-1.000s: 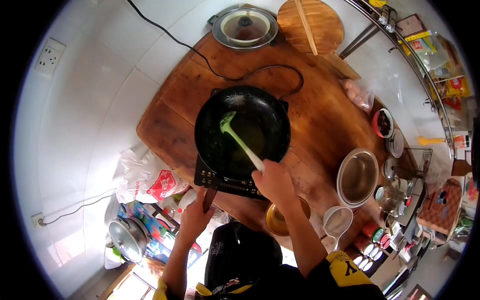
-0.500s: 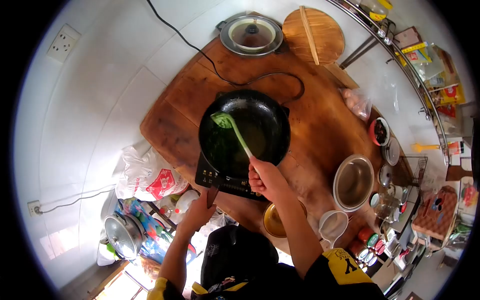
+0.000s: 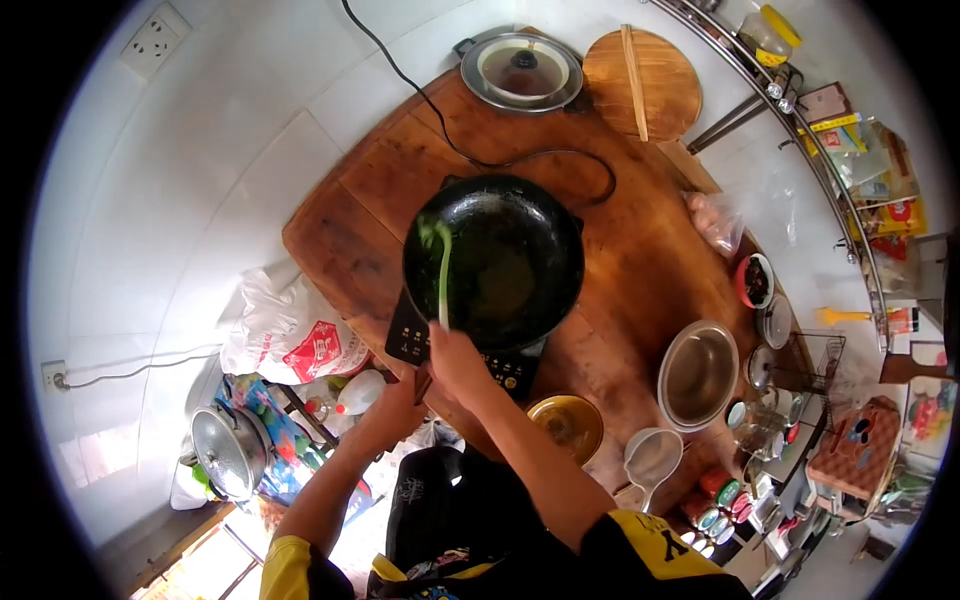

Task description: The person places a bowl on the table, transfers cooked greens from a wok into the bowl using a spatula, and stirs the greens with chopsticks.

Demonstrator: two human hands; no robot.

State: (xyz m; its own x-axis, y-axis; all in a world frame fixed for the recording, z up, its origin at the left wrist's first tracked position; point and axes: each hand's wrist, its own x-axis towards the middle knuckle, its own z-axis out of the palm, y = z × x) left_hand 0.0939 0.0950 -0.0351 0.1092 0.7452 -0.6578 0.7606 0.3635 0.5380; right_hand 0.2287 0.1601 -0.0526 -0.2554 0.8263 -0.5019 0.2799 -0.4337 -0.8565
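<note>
A black wok [image 3: 545, 235] sits on the induction cooker [image 3: 408, 335], its inside dark and shiny with what looks like a little liquid at the bottom. My left hand [image 3: 398, 412] is closed round the wok's handle [image 3: 421, 382] at the near left. My right hand [image 3: 458, 362] grips the pale green handle of a spatula [image 3: 444, 268] over the wok's near rim. The spatula's head, smeared by motion, is at the left inner side of the wok; I cannot tell whether it touches the surface.
Right of the wok stand a metal basin [image 3: 700, 375], a white strainer-like scoop [image 3: 653, 456] and a brown bowl [image 3: 567, 428]. A lidded pan [image 3: 522, 72] and round wooden lid [image 3: 643, 85] are at the back. A black cord [image 3: 480, 160] crosses the table behind the wok.
My right hand has moved left and slightly nearer to me, bringing the spatula toward the wok's left side. My left hand stays on the wok handle. The whole view has shifted slightly.
</note>
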